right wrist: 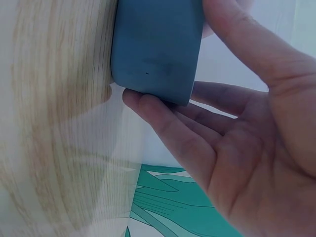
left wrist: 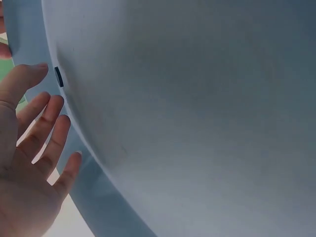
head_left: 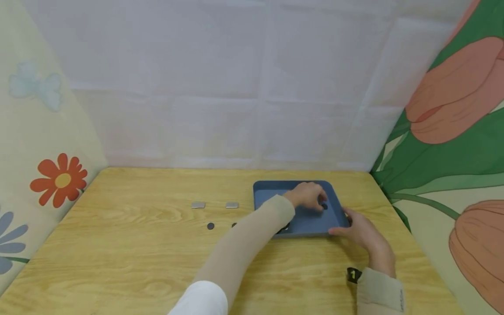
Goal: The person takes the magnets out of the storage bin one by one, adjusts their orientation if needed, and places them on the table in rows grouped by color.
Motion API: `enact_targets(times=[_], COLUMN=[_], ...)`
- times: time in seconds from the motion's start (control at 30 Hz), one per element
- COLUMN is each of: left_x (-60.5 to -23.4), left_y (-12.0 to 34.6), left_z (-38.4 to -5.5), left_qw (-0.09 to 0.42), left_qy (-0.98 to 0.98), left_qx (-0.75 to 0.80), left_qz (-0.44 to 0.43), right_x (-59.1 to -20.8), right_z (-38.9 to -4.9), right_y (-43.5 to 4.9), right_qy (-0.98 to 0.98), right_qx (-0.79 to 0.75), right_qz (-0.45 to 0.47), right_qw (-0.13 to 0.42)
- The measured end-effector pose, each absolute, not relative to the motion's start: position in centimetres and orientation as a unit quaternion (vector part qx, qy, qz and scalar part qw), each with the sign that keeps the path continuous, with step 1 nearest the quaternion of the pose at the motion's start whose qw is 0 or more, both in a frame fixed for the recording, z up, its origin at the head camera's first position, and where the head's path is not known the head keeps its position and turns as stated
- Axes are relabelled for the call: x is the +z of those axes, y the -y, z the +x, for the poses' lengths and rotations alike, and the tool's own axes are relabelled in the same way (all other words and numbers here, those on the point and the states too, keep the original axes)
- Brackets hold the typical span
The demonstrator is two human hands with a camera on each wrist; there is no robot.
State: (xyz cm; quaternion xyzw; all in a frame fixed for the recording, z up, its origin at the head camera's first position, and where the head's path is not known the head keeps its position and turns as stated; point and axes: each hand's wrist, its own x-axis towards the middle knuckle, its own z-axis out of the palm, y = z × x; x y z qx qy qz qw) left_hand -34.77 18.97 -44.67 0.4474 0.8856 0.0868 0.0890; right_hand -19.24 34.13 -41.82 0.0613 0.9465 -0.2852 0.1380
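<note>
My left hand (head_left: pixel 308 194) reaches over a blue tray (head_left: pixel 307 225) at the right of the table. Its fingers are loosely bent beside a small dark disc (head_left: pixel 324 206) near the tray's right wall. In the left wrist view the disc (left wrist: pixel 59 77) lies just past the thumb and fingertips, with a gap around it. My right hand (head_left: pixel 364 227) holds the tray's near right corner, thumb on the front wall and fingers along the right side. The right wrist view shows the fingertips against the corner (right wrist: pixel 155 49).
Left of the tray, two small silver rectangles (head_left: pixel 198 205) lie on the wood table (head_left: pixel 130 245). Nearer sits a dark disc (head_left: pixel 210 226), and another dark disc (head_left: pixel 234 225) is partly hidden by the left sleeve. A white cloth (head_left: pixel 189 87) hangs behind the table.
</note>
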Motion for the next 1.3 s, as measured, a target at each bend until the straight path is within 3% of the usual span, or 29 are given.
enact_targets(times=[0.43, 1.3], left_x=[-45.8, -46.4], left_y=[-19.1, -19.5], left_z=[-35.0, -35.5], left_qw=[0.107, 0.058], left_qy=[-0.889, -0.875], left_qx=[0.130, 0.188], left_qz=[0.426, 0.442], right_x=[-42.1, -42.6], right_z=[-19.2, -19.2], right_y=[-34.0, -34.7], right_qy=[-0.937, -0.931], right_qx=[-0.313, -0.328], right_qz=[0.051, 0.057], right_qw=[0.145, 0.146])
